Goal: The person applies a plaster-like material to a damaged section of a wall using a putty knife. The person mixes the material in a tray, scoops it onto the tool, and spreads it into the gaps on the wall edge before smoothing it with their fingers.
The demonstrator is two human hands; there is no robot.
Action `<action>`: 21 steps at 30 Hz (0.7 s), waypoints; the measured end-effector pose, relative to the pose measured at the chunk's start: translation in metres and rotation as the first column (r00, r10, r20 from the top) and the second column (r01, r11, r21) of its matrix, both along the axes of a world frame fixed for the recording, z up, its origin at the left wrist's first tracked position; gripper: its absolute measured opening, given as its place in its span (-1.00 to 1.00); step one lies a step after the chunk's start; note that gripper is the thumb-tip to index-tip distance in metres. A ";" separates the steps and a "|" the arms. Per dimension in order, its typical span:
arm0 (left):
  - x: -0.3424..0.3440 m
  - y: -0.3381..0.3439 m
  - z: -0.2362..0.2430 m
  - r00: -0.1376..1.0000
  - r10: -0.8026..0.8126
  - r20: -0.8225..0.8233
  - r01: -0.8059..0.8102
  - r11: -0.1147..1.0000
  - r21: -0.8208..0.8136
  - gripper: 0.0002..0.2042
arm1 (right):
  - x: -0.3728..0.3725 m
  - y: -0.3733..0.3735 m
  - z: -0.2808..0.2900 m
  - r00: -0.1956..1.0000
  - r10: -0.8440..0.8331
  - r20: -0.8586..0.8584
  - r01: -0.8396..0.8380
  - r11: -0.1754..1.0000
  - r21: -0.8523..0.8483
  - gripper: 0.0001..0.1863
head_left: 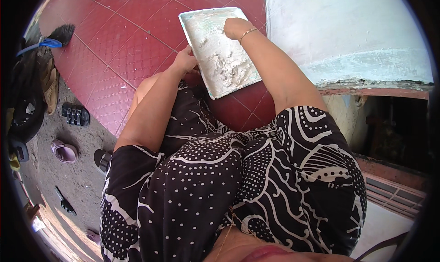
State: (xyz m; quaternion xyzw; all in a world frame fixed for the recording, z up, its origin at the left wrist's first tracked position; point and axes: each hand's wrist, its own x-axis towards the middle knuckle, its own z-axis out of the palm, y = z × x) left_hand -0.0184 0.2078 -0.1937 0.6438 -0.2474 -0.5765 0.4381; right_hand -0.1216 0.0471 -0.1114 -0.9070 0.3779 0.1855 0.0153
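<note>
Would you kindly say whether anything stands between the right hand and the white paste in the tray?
Nothing visible does: the right hand is over the tray, its fingertips hidden, and the white paste lies uncovered.

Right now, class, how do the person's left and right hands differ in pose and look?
The left hand holds the left edge of the tray; the right hand is curled over the white material in it.
The right hand has a bracelet at its wrist; the left hand shows none.
Both hands are ungloved.
</note>
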 end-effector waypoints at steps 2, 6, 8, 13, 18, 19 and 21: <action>0.002 0.001 -0.007 1.000 0.003 -0.014 -0.003 1.000 -0.006 -0.42 | -0.004 0.030 0.000 0.995 0.055 -0.082 -0.049 0.996 0.071 -0.75; 0.005 0.005 -0.004 1.000 0.016 -0.023 -0.016 1.000 0.001 -0.42 | -0.025 0.054 0.019 0.938 0.224 -0.263 -0.193 0.972 0.136 -0.79; 0.003 0.008 0.003 0.999 0.017 -0.029 -0.017 1.000 -0.005 -0.43 | -0.032 0.040 0.034 0.968 0.086 -0.235 -0.032 0.974 0.225 -0.79; -0.001 0.002 0.004 0.998 0.059 -0.034 -0.059 0.998 0.007 -0.49 | -0.053 0.015 0.026 0.989 -0.101 -0.105 0.130 0.940 0.316 -0.75; -0.004 0.005 0.011 0.999 0.042 -0.013 -0.042 0.999 0.033 -0.44 | -0.071 0.067 0.014 0.991 0.034 -0.131 -0.016 0.991 0.134 -0.77; -0.003 0.004 0.012 0.999 0.025 -0.023 -0.024 0.998 0.050 -0.38 | -0.078 0.061 0.017 0.992 0.033 -0.120 -0.009 0.980 0.198 -0.77; -0.002 0.006 0.011 0.999 0.018 -0.026 -0.017 0.999 0.036 -0.39 | -0.098 0.055 0.028 0.994 0.025 -0.105 0.002 0.966 0.258 -0.76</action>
